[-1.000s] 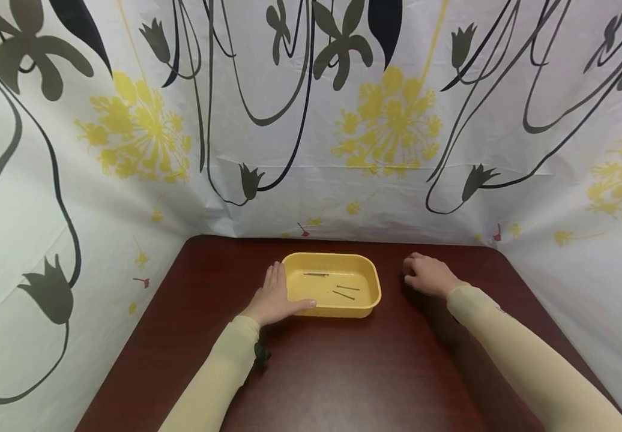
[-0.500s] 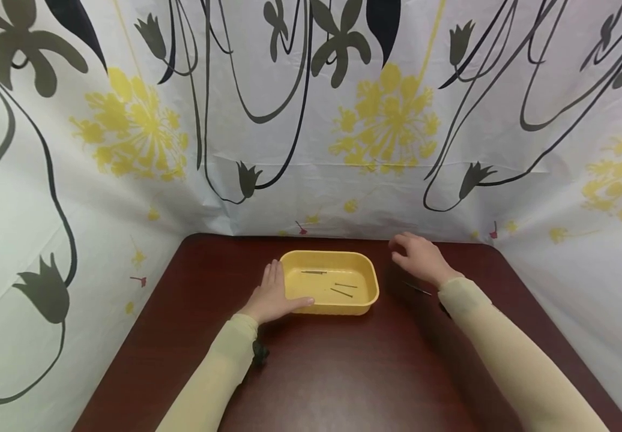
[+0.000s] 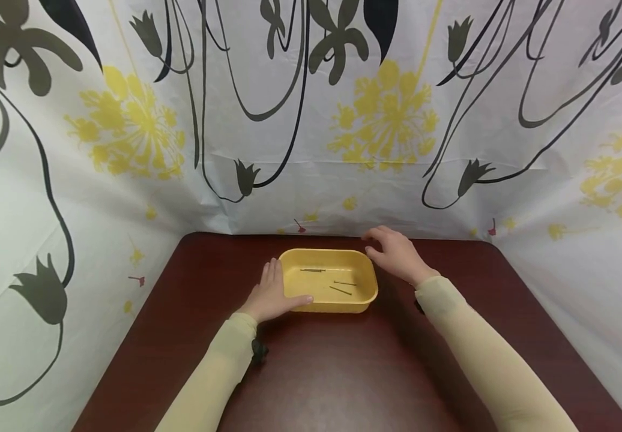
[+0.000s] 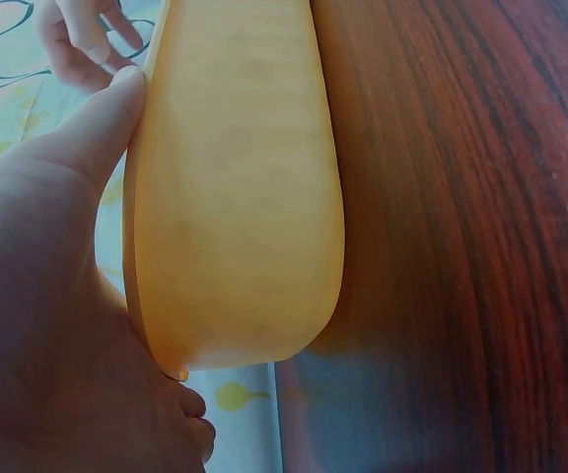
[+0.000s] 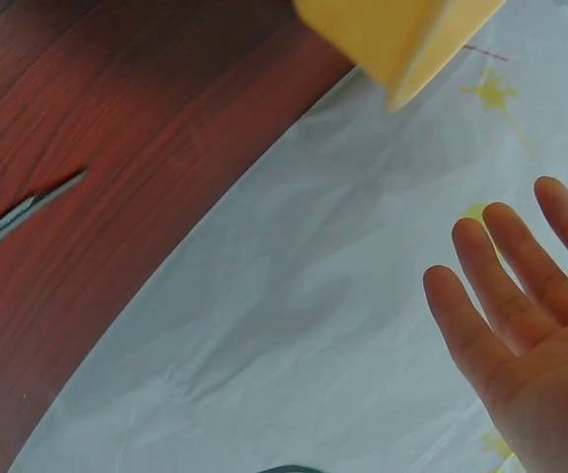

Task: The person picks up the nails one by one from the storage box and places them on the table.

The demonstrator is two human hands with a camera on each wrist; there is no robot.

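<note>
A shallow yellow plastic tray point(image 3: 338, 308) sits toward the far side of the table with several thin, dark nails point(image 3: 340, 290) lying loose on its floor. My left hand point(image 3: 270, 297) rests against the tray's left end, fingers straight along that side and the thumb laid over the front rim point(image 4: 131, 128). Close by the tray's right far corner hovers my right hand point(image 3: 397, 258), which holds nothing; its fingers are spread and slightly bent in the right wrist view. Grey nails point(image 5: 28, 215) lie on the table near it, hidden behind the right arm in the head view.
The dark red-brown wooden table point(image 3: 311, 372) has rounded far corners. White cloth point(image 3: 311, 207) printed with grey and yellow flowers hangs behind it and along both sides, right at its edges.
My right hand has lifted from the table right of the tray and moved left to the tray's corner, its fingers loosening. My left hand has stayed on the tray.
</note>
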